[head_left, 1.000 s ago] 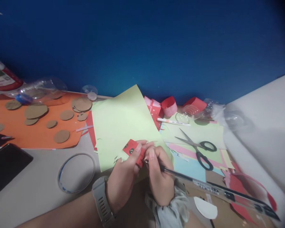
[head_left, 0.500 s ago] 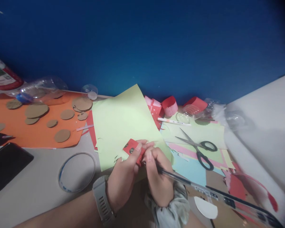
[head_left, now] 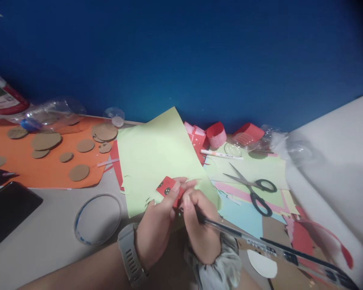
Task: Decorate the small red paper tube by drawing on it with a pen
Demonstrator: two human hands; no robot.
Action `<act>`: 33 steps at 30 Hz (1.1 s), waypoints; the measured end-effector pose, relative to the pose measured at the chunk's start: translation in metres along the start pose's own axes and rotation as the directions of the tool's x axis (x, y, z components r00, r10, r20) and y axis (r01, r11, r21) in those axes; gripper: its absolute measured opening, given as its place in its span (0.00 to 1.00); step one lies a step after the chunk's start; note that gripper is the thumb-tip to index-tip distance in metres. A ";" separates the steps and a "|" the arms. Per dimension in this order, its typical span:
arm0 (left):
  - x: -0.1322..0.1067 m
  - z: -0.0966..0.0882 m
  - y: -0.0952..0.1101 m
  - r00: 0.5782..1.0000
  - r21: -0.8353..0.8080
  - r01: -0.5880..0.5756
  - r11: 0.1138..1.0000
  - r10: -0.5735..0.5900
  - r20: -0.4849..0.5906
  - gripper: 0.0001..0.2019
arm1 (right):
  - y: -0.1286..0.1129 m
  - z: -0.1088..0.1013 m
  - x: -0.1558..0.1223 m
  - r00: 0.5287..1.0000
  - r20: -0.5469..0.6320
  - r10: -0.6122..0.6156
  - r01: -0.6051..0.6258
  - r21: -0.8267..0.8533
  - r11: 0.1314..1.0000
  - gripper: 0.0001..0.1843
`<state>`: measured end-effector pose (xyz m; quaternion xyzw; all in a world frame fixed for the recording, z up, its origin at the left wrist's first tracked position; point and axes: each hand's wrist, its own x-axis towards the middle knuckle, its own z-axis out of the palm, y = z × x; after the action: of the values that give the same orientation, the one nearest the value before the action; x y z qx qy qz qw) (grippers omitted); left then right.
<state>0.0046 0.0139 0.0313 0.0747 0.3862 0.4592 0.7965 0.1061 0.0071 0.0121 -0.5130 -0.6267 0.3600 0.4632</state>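
Note:
Between its thumb and fingers, my left hand (head_left: 159, 225) grips a small red paper piece (head_left: 166, 187) with black eye-like drawings on it. Right beside it, my right hand (head_left: 201, 225) is closed around a black pen (head_left: 248, 237), whose tip end points at the red piece. The pen's long clear barrel slants down to the lower right. Where the tip meets the paper is mostly hidden by my fingers. Beneath both hands lies a light green paper sheet (head_left: 154, 149).
Black-handled scissors (head_left: 251, 184) rest on coloured papers to the right, near a white marker (head_left: 220, 154). Cardboard discs (head_left: 46, 140) lie on orange paper (head_left: 93, 177) at left. A tape ring (head_left: 75, 225) and a black phone (head_left: 15, 213) are in front. A blue wall (head_left: 181, 60) rises behind.
My right hand and the pen have shifted very slightly by the red paper piece. My left hand and everything on the table look the same.

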 end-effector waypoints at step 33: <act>0.003 0.001 -0.004 1.000 -0.094 -0.029 0.995 0.029 0.004 0.13 | 0.006 0.006 0.001 0.936 -0.275 0.220 -0.141 0.278 0.950 0.18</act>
<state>0.0082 0.0141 0.0285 0.0438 0.3609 0.4881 0.7934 0.1020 0.0093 0.0052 -0.5543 -0.4468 0.3957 0.5801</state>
